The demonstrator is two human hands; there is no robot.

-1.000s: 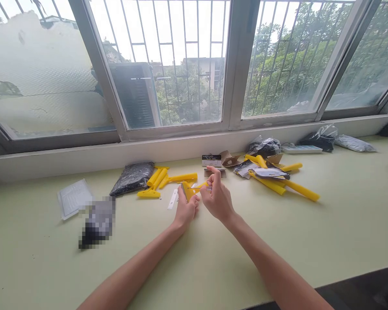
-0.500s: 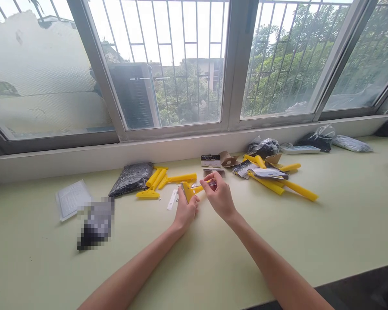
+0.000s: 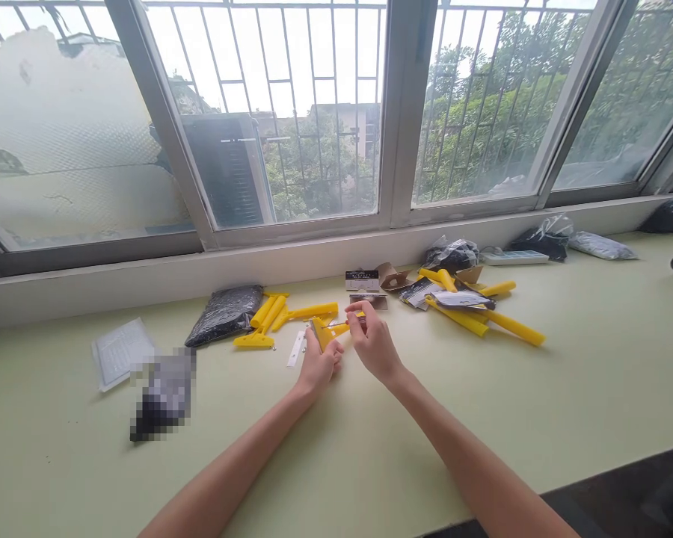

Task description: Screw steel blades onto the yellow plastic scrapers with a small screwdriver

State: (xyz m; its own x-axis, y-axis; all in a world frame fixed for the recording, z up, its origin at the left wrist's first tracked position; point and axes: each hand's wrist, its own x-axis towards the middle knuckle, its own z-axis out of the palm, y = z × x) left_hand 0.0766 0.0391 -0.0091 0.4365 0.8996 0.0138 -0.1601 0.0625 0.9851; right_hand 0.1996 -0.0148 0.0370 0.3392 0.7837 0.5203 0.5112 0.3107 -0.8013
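My left hand (image 3: 317,368) is closed around a yellow scraper (image 3: 324,333), whose wide head tilts up beside my thumb. In my right hand (image 3: 375,342) is a screwdriver (image 3: 361,320); its thin shaft reaches left to the scraper's head, and my fingers cover most of the handle. Whether the tip sits in a screw is too small to tell. A narrow white strip with holes (image 3: 295,349) lies on the table just left of my left hand, with tiny metal nuts or screws near it. More yellow scrapers (image 3: 254,341) lie farther left.
A black plastic package (image 3: 227,314) and a clear flat packet (image 3: 120,351) lie to the left, near a blurred-out dark item (image 3: 165,396). Yellow handles (image 3: 516,326) and cards are heaped on the right. Bags (image 3: 453,254) line the sill behind on the pale green table (image 3: 229,418).
The view has shifted slightly, so everything sits a little farther left. My right hand has turned slightly on the screwdriver; my left hand keeps its hold on the scraper.
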